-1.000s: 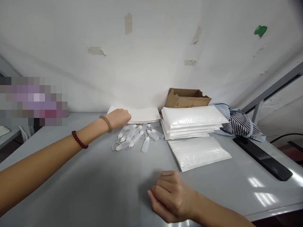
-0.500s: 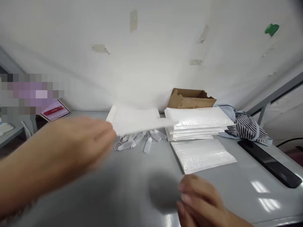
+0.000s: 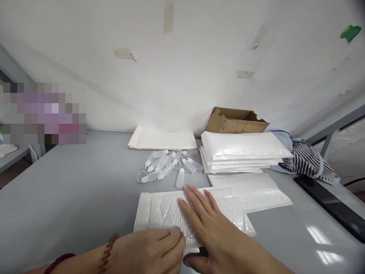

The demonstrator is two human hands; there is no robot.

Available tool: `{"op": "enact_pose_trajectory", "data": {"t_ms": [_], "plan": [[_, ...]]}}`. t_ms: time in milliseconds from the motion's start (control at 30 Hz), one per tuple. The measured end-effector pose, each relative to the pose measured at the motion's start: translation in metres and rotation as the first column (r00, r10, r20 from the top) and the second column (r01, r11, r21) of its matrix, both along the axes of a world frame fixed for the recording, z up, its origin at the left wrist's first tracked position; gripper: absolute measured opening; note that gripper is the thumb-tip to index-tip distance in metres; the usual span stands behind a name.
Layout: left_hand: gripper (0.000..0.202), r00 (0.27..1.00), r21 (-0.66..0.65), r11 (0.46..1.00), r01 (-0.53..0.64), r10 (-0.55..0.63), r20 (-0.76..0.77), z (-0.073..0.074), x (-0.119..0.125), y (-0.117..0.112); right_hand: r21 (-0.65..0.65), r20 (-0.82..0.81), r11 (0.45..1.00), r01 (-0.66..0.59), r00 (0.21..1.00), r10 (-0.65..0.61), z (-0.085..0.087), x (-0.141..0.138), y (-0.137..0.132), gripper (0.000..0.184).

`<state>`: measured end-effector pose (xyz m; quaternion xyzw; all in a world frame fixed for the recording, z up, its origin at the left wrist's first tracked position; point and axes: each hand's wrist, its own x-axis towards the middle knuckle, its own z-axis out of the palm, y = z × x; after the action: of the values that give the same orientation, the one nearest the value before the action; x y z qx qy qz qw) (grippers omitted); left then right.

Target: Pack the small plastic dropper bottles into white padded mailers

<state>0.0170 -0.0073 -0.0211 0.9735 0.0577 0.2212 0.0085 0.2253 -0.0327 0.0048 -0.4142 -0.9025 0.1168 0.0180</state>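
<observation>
A white bubble mailer (image 3: 168,209) lies flat on the grey table close in front of me. My left hand (image 3: 155,247) is closed at its near edge, fingers curled together and pinching the mailer there; the fingertips are partly hidden. My right hand (image 3: 207,224) rests flat on the mailer's bubbled face, fingers stretched out and slightly apart, thumb below the near edge. Just beyond the mailer lie several small translucent squeeze bottles (image 3: 161,167) in a loose pile. One bottle (image 3: 180,179) stands out nearest the mailer's far edge.
Flat white mailers (image 3: 165,139) lie by the wall. On the right, puffed mailers (image 3: 245,146) are stacked, with another mailer (image 3: 256,192) before them. Behind is a cardboard box (image 3: 239,125); further right are striped cloth (image 3: 309,160) and a long black object (image 3: 327,205).
My left hand has brought a white mailer from the back down to the table in front of me. My right hand has moved left and flattened onto it.
</observation>
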Motion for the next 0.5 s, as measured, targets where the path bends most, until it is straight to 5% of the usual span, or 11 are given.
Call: {"op": "enact_pose_trajectory", "data": {"t_ms": [100,300,500], "plan": [[0.028,0.992,0.070,0.993,0.096,-0.101,0.072,-0.001,0.000,0.005,-0.104,0.013,0.994,0.030,0.999,-0.029,-0.001,0.004,-0.001,0.097],[0.018,0.989,-0.006,0.997,0.077,-0.075,0.129,0.002,-0.001,0.008,-0.084,-0.003,0.995,0.054,0.998,-0.055,0.000,0.007,0.000,0.091],[0.017,0.963,0.043,0.978,-0.203,0.191,0.189,0.009,-0.020,0.033,0.010,-0.045,0.990,0.144,0.989,-0.143,0.007,0.019,0.006,0.084]]}}
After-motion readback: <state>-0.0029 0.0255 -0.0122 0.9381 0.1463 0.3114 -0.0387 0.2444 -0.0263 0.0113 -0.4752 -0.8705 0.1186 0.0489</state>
